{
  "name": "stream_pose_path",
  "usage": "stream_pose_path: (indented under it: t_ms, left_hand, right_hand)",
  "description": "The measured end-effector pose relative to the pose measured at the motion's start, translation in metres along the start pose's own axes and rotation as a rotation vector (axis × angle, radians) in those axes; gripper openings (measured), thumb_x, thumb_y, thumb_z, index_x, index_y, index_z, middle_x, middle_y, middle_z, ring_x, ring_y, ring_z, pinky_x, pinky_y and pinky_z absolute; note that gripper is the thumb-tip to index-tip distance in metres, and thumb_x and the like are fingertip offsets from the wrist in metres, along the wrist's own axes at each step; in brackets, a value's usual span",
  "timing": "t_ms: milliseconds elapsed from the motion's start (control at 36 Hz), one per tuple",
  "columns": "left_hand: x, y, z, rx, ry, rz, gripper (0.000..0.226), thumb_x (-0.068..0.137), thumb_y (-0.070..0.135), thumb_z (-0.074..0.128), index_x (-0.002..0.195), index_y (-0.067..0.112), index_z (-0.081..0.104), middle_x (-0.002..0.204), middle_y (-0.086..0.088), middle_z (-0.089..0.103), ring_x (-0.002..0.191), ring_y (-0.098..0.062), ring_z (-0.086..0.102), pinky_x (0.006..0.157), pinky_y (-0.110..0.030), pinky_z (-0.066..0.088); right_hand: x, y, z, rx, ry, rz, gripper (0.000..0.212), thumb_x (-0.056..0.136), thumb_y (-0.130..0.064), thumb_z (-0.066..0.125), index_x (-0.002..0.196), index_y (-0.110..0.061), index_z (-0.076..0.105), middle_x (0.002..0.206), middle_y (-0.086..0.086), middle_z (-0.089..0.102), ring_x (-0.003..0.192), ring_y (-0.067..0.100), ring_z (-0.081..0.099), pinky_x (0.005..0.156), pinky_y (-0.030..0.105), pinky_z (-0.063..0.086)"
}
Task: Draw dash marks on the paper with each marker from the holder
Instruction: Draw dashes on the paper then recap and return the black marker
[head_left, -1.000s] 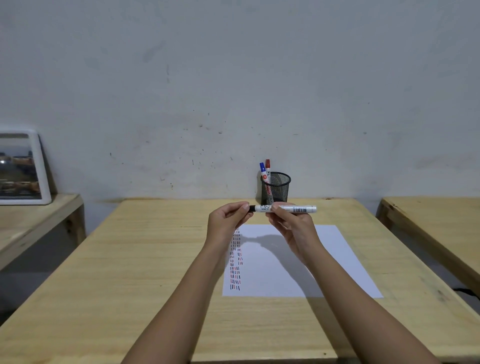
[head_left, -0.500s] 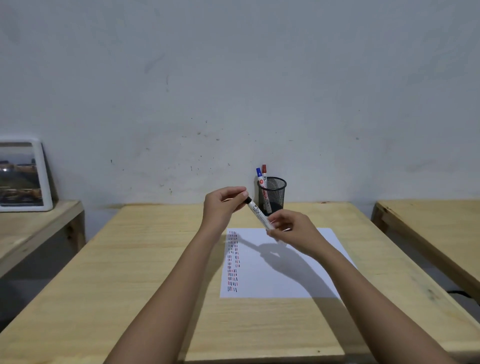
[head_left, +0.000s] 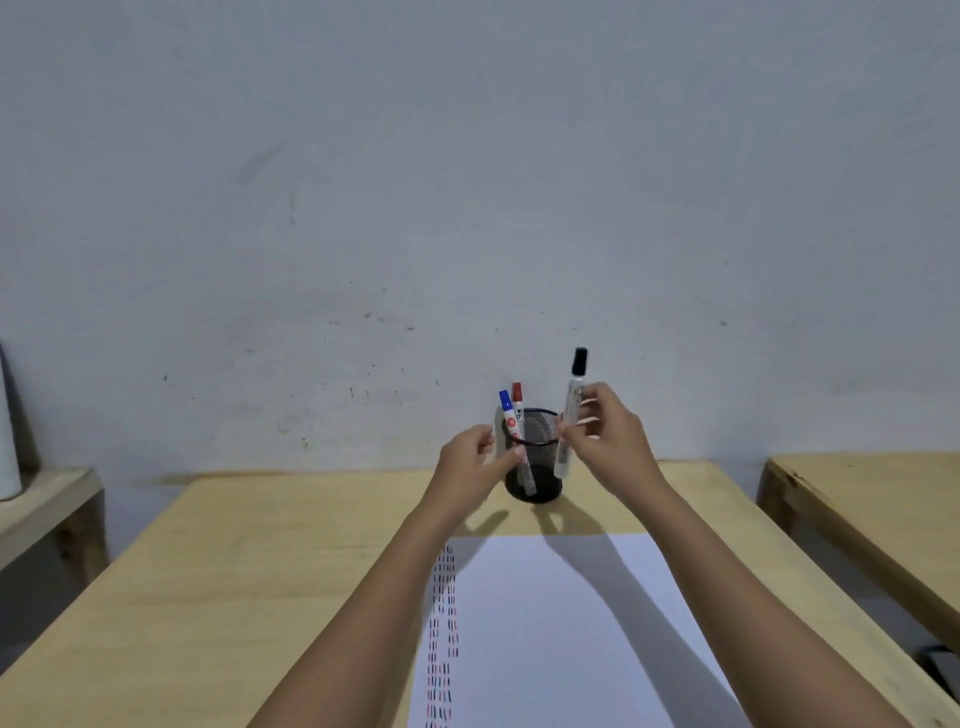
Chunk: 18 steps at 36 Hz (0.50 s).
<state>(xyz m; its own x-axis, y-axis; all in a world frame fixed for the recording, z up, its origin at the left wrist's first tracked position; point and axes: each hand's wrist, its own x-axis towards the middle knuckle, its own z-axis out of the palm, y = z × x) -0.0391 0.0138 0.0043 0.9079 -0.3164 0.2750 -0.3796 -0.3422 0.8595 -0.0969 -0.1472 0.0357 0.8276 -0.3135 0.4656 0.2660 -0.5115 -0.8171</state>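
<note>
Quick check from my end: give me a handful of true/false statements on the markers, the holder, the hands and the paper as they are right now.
1. The right hand holds the black marker upright beside the holder. True.
2. The black marker is uncapped. False: its black cap is on, at the top end.
3. The holder contains a blue marker and a red marker. True.
4. The left hand grips the red marker. False: its fingers are at the holder's side, and whether they touch it cannot be told.
5. The paper is blank. False: columns of dashes run down its left edge.
6. The holder stands on the paper. False: it stands on the table beyond the paper's far edge.
</note>
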Motion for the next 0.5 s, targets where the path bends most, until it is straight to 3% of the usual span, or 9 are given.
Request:
stream_pose_path:
  t_ms: [56, 139, 250, 333, 417, 500]
  left_hand:
    - [0.010, -0.013, 0.010, 0.094, -0.049, -0.032, 0.037, 0.080, 0.033, 0.070, 0.108, 0.016, 0.052, 0.102, -0.001, 0.047, 0.098, -0.017, 0.048, 0.091, -0.032, 0.041]
    - [0.021, -0.024, 0.024, 0.074, -0.061, -0.059, 0.056, 0.078, 0.028, 0.073, 0.124, 0.005, 0.050, 0.107, 0.003, 0.043, 0.102, -0.012, 0.044, 0.089, -0.025, 0.038]
    - [0.036, -0.035, 0.039, -0.029, -0.053, -0.077, 0.060, 0.071, 0.029, 0.078, 0.124, 0.017, 0.050, 0.114, 0.009, 0.047, 0.114, -0.012, 0.047, 0.093, -0.026, 0.038]
    - [0.044, -0.044, 0.047, -0.073, -0.040, -0.072, 0.056, 0.065, 0.032, 0.081, 0.111, 0.032, 0.049, 0.116, 0.008, 0.054, 0.111, -0.011, 0.052, 0.091, -0.026, 0.042]
    - [0.050, -0.050, 0.052, -0.117, -0.028, -0.061, 0.059, 0.065, 0.031, 0.083, 0.112, 0.030, 0.048, 0.116, 0.006, 0.055, 0.109, -0.010, 0.054, 0.090, -0.026, 0.045]
    - [0.053, -0.054, 0.055, -0.126, -0.029, -0.049, 0.064, 0.063, 0.031, 0.083, 0.117, 0.026, 0.050, 0.119, 0.004, 0.058, 0.110, -0.011, 0.056, 0.094, -0.030, 0.048]
  right_hand:
    - [0.019, 0.005, 0.002, 0.019, 0.076, -0.030, 0.020, 0.086, -0.012, 0.062, 0.100, -0.012, 0.047, 0.090, 0.007, 0.064, 0.076, 0.019, 0.063, 0.056, 0.006, 0.046]
    - [0.042, 0.016, 0.007, 0.016, 0.137, -0.036, 0.019, 0.089, -0.014, 0.058, 0.104, -0.012, 0.047, 0.092, 0.007, 0.065, 0.082, 0.019, 0.064, 0.060, 0.011, 0.048]
    - [0.061, 0.031, 0.021, -0.029, 0.149, -0.021, 0.013, 0.089, -0.012, 0.055, 0.098, -0.005, 0.048, 0.088, 0.009, 0.061, 0.070, 0.010, 0.059, 0.055, 0.009, 0.044]
    - [0.068, 0.046, 0.033, -0.103, 0.120, 0.009, 0.014, 0.090, -0.017, 0.054, 0.093, -0.003, 0.053, 0.095, 0.014, 0.061, 0.082, 0.022, 0.059, 0.065, 0.025, 0.045]
    - [0.070, 0.056, 0.041, -0.156, 0.064, 0.048, 0.015, 0.089, -0.017, 0.055, 0.096, -0.005, 0.056, 0.093, 0.011, 0.062, 0.084, 0.023, 0.058, 0.073, 0.033, 0.048]
    - [0.071, 0.059, 0.044, -0.169, 0.045, 0.052, 0.014, 0.087, -0.016, 0.058, 0.099, -0.009, 0.055, 0.082, 0.003, 0.060, 0.071, 0.013, 0.056, 0.066, 0.028, 0.050]
